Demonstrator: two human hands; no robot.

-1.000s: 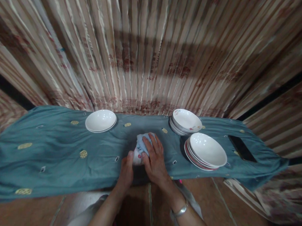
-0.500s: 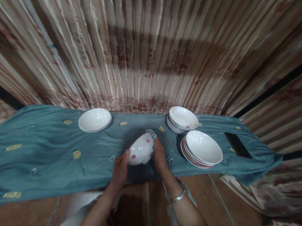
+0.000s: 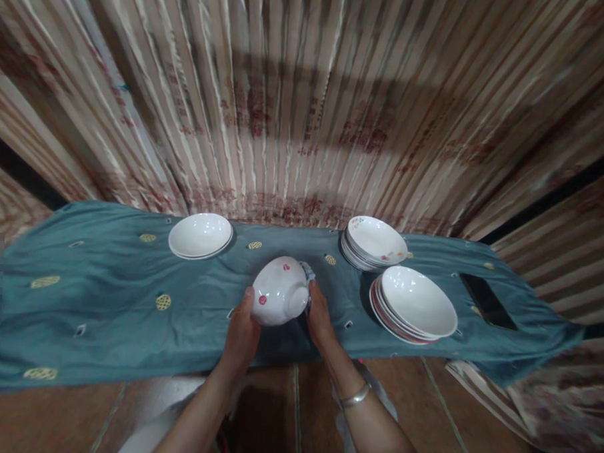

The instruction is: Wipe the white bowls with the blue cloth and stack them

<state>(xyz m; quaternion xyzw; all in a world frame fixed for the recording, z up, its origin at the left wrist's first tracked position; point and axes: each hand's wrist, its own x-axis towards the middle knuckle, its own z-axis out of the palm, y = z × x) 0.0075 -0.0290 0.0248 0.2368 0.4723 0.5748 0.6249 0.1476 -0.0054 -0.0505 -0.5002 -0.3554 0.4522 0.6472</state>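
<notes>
A white bowl (image 3: 278,293) with small red marks on its outside is tipped on its side above the cloth, its foot turned toward my right hand. My left hand (image 3: 242,325) grips the rim at the left, thumb on the outer wall. On the other side my right hand (image 3: 319,315), with a silver bangle at the wrist, holds a bluish-grey cloth (image 3: 308,272) against the bowl. Most of that cloth is hidden behind the bowl and fingers.
A teal tablecloth (image 3: 113,292) with yellow pineapples covers the table. White bowls (image 3: 200,235) stand at the left. At the right are a stack of flower-patterned bowls (image 3: 376,240) and a stack of larger bowls (image 3: 419,302). Beyond them lies a black phone (image 3: 487,300). A pleated curtain (image 3: 307,106) hangs behind.
The bowl has turned in my hands, so more of its outer wall and its foot show. My right hand stays at the bowl's right side with the cloth. The view has shifted slightly.
</notes>
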